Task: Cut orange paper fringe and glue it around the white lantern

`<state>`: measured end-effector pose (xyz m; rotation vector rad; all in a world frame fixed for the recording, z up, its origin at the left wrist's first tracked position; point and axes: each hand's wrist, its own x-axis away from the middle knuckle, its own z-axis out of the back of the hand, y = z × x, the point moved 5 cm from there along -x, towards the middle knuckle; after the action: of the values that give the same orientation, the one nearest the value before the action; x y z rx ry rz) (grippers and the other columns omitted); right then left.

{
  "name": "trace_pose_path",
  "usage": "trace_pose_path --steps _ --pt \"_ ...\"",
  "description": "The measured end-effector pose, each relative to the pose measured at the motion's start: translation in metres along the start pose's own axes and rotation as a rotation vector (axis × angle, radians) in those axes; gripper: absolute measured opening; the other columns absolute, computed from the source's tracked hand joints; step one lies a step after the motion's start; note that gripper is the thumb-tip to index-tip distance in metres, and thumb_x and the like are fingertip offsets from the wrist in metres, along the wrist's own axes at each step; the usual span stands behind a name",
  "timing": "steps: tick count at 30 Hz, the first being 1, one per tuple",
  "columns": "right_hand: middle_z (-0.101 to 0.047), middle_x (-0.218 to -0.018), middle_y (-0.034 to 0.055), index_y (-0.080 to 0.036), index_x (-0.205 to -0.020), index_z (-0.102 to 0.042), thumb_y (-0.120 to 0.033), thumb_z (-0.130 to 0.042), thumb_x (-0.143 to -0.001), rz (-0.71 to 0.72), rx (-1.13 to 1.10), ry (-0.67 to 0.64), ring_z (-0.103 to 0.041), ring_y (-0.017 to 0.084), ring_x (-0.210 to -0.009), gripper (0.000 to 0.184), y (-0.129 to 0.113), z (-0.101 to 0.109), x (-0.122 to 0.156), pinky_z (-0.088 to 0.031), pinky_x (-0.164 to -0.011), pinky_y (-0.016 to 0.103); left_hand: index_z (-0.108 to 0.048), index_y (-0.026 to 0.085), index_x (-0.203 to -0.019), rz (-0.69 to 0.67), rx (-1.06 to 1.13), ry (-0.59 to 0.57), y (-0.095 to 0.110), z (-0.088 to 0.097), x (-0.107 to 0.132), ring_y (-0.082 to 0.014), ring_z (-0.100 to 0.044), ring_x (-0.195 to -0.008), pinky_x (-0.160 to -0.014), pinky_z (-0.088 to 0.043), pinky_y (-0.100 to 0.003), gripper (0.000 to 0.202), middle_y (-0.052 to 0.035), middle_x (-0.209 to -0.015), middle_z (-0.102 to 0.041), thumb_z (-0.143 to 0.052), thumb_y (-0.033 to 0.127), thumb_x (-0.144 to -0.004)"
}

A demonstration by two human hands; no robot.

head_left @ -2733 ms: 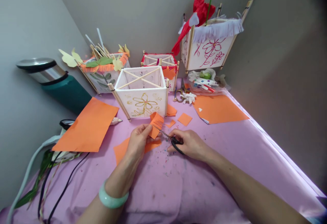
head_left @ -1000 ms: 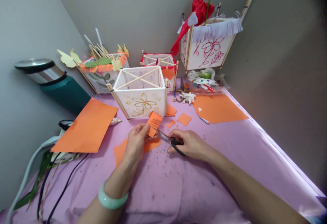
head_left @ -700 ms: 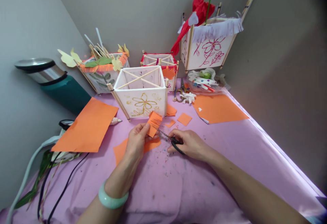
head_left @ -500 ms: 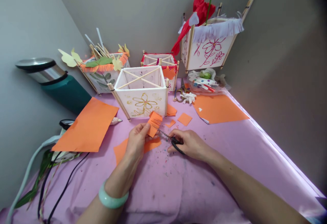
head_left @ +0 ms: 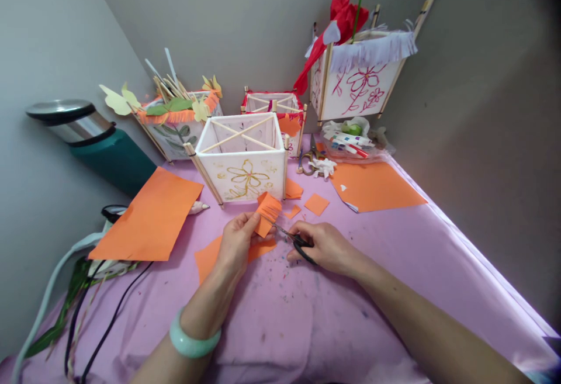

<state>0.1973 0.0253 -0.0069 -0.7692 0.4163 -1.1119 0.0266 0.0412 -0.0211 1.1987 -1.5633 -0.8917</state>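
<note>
The left hand [head_left: 236, 245] pinches an orange paper strip [head_left: 268, 213] between thumb and fingers, just in front of the white paper lantern [head_left: 239, 179] at 12 o'clock. One edge of the strip is cut into a narrow fringe. The right hand [head_left: 326, 246] sits close beside it at 1 o'clock, fingers through the black handles of the scissors [head_left: 298, 244], with the blades pointing at the strip's edge and narrowly apart at most.

The paper looks light and soft, and the thin fringe could bend or tear easily, so it seems best held by the uncut band, away from the snipped edge. An orange paper sheet [head_left: 213, 261] lies under the left hand on the pink cloth [head_left: 280, 325].

At 1 o'clock, farther off, a clear plastic bag [head_left: 350, 144] holds markers and a green lump. At 11 o'clock, wooden sticks stand inside the decorated lantern [head_left: 175, 138], and another lantern [head_left: 272, 103] behind the white one looks empty, though its inside is partly hidden
</note>
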Motion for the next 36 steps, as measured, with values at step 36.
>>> trace_pose_path --steps 36 --pt "-0.054 -0.064 -0.0056 -0.021 -0.087 -0.062 -0.049 -0.073 -0.069 -0.033 -0.086 -0.068 -0.046 0.01 -0.058 0.035 0.001 0.001 0.002 -0.028 -0.052 0.02 -0.063 0.011 -0.074 -0.054 0.07 0.134 0.007 0.012 -0.002 -0.0137 -0.062 -0.056 -0.064 -0.055 -0.03 0.03 -0.0015 -0.062 -0.065 -0.076 0.037 -0.065"
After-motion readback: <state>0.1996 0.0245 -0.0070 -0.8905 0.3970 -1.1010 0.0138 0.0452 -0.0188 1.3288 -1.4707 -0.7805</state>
